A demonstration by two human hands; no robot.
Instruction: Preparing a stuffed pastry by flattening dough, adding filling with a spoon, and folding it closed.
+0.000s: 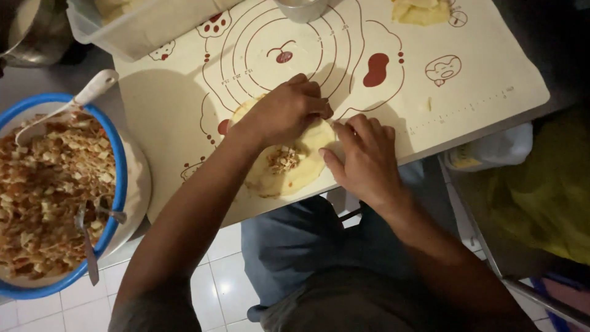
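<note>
A round of dough (289, 161) lies flat on the near edge of a cream baking mat (491, 67), with a small heap of filling (284, 158) at its middle. Both hands work its far right rim. The left hand (284, 112) comes in from the near left, knuckles up, fingers curled down onto the dough's far edge, pinching it. The right hand (364, 158) rests just beside it at the right, fingers bent and pressed against the same edge, thumb on the dough's right side. The two hands nearly touch at the fingertips; whether the dough is folded under them is hidden.

The mat bears printed rings and red cartoon marks. At its far edge stand a clear plastic tub (132, 24), far left, and a metal cup (301, 8), cut off by the frame; more dough (419, 11) lies far right.

To the left, off the mat, a blue-rimmed bowl (120, 178) holds a large mass of chopped orange-brown filling, with a white spoon (64, 107) at its far side and a metal spoon (89, 243) at its near side. A white bag (495, 150) hangs below the mat on the right. White floor tiles (227, 283) show below.
</note>
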